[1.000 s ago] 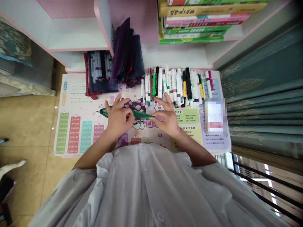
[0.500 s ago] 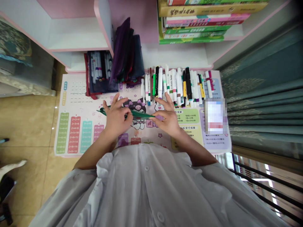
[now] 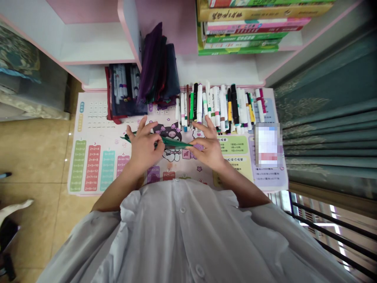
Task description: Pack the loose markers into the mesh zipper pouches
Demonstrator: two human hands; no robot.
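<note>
Spreading under the hands (image 3: 143, 147), a times-table mat (image 3: 100, 169)

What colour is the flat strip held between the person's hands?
The strip is dark green, shown best in the head view.

Glossy laminated paper desk mat (image 3: 97, 133), smooth plastic markers (image 3: 216, 106), sheer cloth pouches (image 3: 156, 67)

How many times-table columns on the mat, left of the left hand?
4, in a row on the printed mat: green column, red column, teal column, purple column, the last nearest the left hand. Others may be hidden behind the hand.
</note>
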